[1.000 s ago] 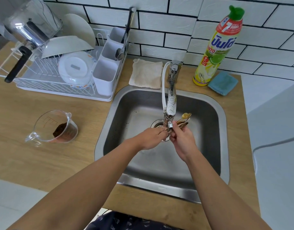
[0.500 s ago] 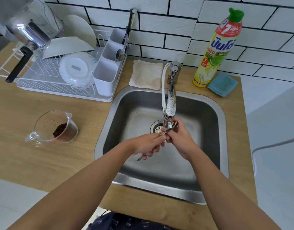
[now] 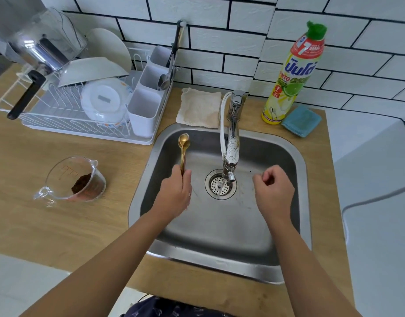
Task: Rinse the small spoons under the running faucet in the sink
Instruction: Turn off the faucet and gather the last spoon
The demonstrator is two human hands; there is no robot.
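Note:
My left hand grips the handles of the small gold spoons, whose bowls point away toward the sink's far left corner. They are left of the faucet, out of the thin stream of water falling onto the drain. My right hand hovers over the right side of the steel sink with fingers curled and nothing in it.
A white dish rack with bowls, a pot and a cutlery holder stands back left. A glass measuring cup with brown grounds sits on the wooden counter. Behind the sink lie a beige cloth, a detergent bottle and a blue sponge.
Both hands were together under the spout with the spoons. My left hand has carried the spoons left, away from the water, and my right hand has let go and moved right.

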